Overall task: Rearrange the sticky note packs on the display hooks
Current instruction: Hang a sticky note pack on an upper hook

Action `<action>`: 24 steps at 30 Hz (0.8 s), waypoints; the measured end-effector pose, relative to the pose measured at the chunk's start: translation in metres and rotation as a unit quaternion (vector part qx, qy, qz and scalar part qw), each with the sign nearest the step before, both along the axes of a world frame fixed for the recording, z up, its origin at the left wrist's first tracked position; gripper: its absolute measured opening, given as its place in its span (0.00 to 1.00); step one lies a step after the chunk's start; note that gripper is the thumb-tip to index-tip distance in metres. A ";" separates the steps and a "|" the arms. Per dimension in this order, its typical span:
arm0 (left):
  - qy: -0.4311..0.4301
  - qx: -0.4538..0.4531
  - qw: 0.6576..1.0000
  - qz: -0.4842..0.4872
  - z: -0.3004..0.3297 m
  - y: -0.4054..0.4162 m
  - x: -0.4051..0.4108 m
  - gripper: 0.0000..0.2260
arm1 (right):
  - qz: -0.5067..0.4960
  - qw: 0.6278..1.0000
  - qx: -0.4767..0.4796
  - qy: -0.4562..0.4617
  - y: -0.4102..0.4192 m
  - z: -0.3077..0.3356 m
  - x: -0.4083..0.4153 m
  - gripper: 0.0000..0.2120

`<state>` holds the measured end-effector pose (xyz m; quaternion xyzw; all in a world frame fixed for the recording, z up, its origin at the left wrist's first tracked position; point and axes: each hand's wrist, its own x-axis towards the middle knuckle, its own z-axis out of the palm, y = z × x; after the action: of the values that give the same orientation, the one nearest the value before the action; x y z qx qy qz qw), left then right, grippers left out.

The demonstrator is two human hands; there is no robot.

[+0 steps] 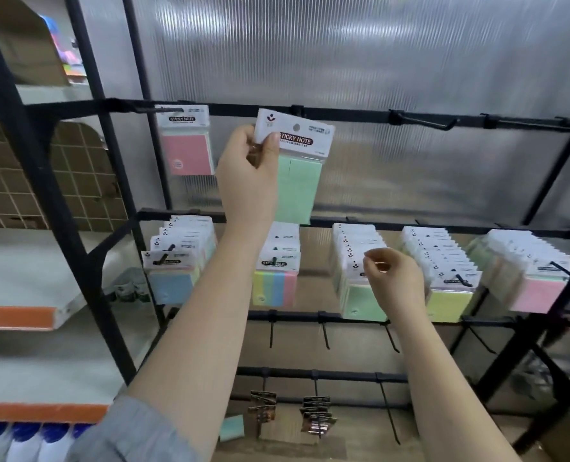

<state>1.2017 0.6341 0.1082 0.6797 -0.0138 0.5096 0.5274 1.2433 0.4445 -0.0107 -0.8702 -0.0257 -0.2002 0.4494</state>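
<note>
On the rack's middle rail, the right hand [397,284] rests with fingers loosely curled, its grip on nothing, against the front green pack [363,300] of a full hook. Further up, the left hand [247,166] has its grip pinched on the header card of a green sticky note pack [297,168], held just below the top rail [350,112], beside a hanging pink pack [187,141].

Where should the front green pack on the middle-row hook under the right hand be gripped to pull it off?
Pinch the white header card of the front green pack from the front and slide it toward you along the hook, which points outward through the card's hole. The right hand hovers there.
</note>
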 end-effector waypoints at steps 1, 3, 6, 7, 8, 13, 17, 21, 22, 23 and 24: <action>-0.002 -0.003 1.000 -0.005 0.003 0.001 0.004 0.05 | -0.004 1.000 0.001 -0.001 0.000 0.000 0.001 0.07; -0.005 -0.004 1.000 -0.013 0.007 0.004 0.011 0.04 | -0.011 1.000 0.002 -0.002 0.000 0.001 0.004 0.07; -0.003 0.003 1.000 -0.018 0.011 0.004 0.021 0.04 | -0.020 1.000 0.000 0.000 -0.001 0.000 0.008 0.07; -0.002 0.003 1.000 -0.021 0.012 0.003 0.023 0.04 | -0.025 1.000 -0.002 0.002 -0.001 0.000 0.009 0.07; -0.003 0.002 1.000 -0.025 0.012 0.001 0.026 0.04 | -0.027 1.000 -0.003 0.002 -0.001 0.000 0.010 0.07; -0.016 -0.005 0.999 -0.030 0.012 -0.001 0.036 0.05 | -0.025 1.000 -0.005 0.003 0.000 -0.001 0.017 0.06; -0.035 -0.025 0.999 -0.009 0.008 0.000 0.042 0.06 | -0.024 1.000 -0.013 0.005 0.000 -0.002 0.021 0.06; -0.033 -0.034 0.999 0.001 0.002 0.000 0.050 0.06 | -0.025 0.999 -0.018 0.008 -0.003 -0.003 0.025 0.08; -0.028 -0.035 0.999 0.001 0.000 -0.001 0.053 0.06 | -0.026 0.999 -0.019 0.009 -0.003 -0.004 0.025 0.08; -0.023 -0.037 0.999 0.001 0.000 -0.001 0.056 0.06 | -0.026 0.999 -0.021 0.010 -0.004 -0.004 0.026 0.08; -0.020 -0.038 0.999 0.003 0.000 0.000 0.060 0.06 | -0.025 0.999 -0.023 0.011 -0.004 -0.004 0.027 0.08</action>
<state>1.2619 0.6340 0.1078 0.6493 -0.0030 0.5245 0.5508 1.2703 0.4406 -0.0145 -0.8827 -0.0031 -0.2012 0.4247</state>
